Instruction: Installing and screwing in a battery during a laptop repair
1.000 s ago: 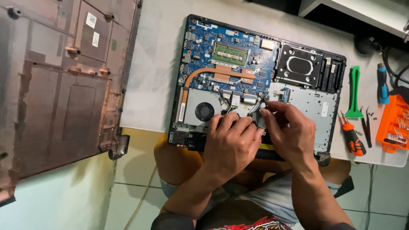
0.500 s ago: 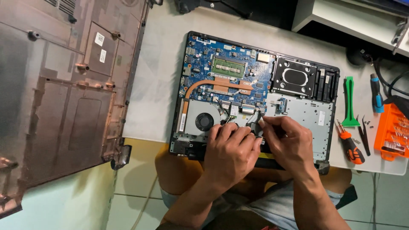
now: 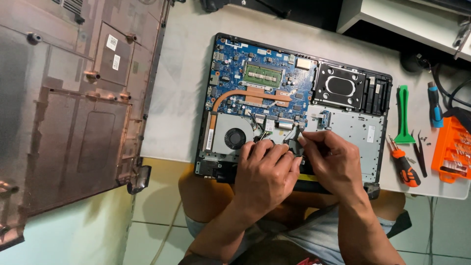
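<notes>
An opened laptop [image 3: 343, 128] lies on the white table with its blue circuit board [image 3: 255, 73], copper heat pipe [image 3: 245, 95] and round fan [image 3: 234, 138] exposed. My left hand [image 3: 267, 174] rests on the laptop's near edge beside the fan, fingers curled down. My right hand [image 3: 329, 157] is next to it, fingertips pinched on a small black part [image 3: 293, 145] near the board's lower middle. What the left fingers touch is hidden beneath them.
The removed bottom cover [image 3: 68, 113] lies at the left, hanging over the table edge. At the right are a green pry tool [image 3: 403, 115], an orange-handled screwdriver [image 3: 405, 164], tweezers [image 3: 421, 154], a blue screwdriver [image 3: 434, 105] and an orange bit case [image 3: 454, 149].
Both hands stayed at the same spot on the laptop with only slight finger shifts. The camera view drifted a little.
</notes>
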